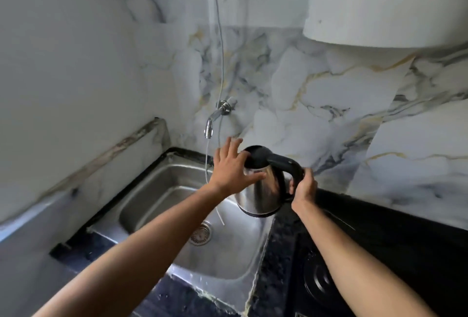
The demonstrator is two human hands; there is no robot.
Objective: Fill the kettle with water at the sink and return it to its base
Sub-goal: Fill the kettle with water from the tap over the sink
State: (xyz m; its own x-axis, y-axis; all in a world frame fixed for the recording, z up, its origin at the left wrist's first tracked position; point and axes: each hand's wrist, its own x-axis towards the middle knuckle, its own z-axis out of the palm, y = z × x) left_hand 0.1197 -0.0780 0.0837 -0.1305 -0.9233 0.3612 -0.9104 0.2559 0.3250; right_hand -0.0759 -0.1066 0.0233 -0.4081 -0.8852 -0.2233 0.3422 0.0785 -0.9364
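The right hand [304, 186] is closed around the black handle of the kettle [263, 190], held tilted over the sink [162, 190]. The left hand [231, 164], fingers spread, rests against its lid rim and steel side.

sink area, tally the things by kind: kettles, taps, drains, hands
kettles: 1, kettle held above the sink
taps: 1, tap on the wall
drains: 1, drain
hands: 2, left hand on the kettle top, right hand on its handle
total: 5
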